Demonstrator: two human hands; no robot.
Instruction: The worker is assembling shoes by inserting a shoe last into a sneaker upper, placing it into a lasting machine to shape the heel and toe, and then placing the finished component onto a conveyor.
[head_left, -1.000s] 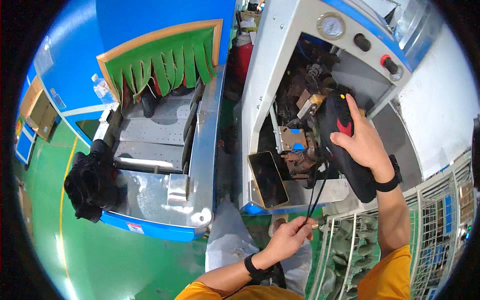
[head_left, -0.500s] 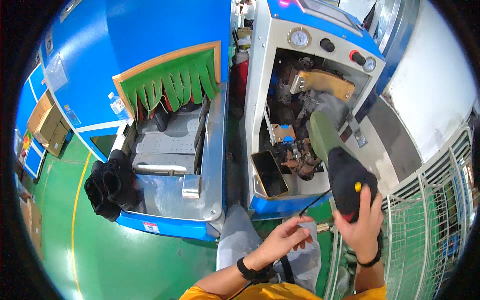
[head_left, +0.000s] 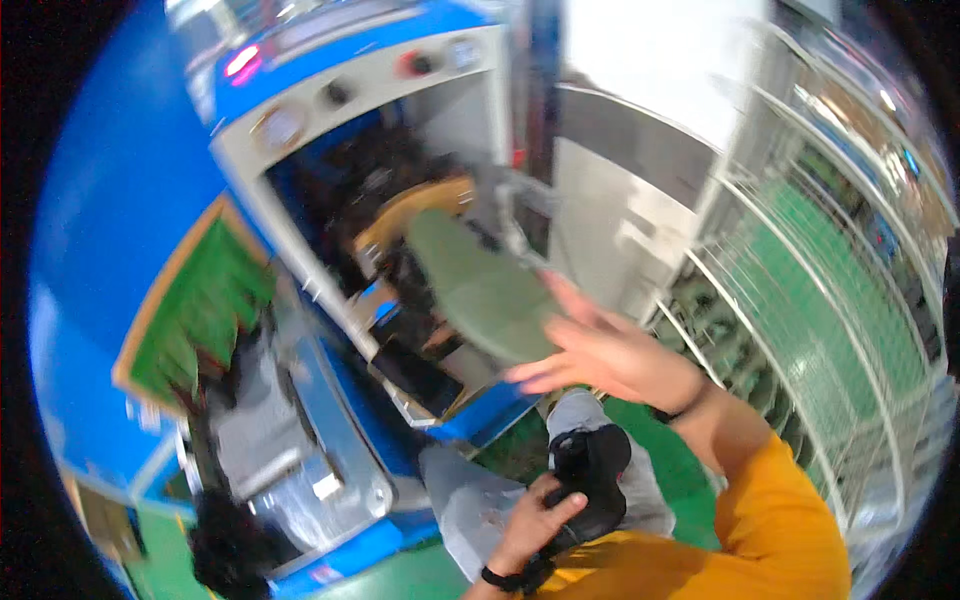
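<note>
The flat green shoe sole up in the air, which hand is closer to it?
Right. The right hand touches the flat green shoe sole; the left hand is lower, holding a black shoe.

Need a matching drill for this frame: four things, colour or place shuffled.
Things:
1. shoe sole
2. shoe
3. machine
4. wire rack

Descriptions:
A. black, in the left hand
B. white, at the right
C. green, by the right hand
D. blue and grey, with knobs on top

Pairs: 1-C, 2-A, 3-D, 4-B
</note>
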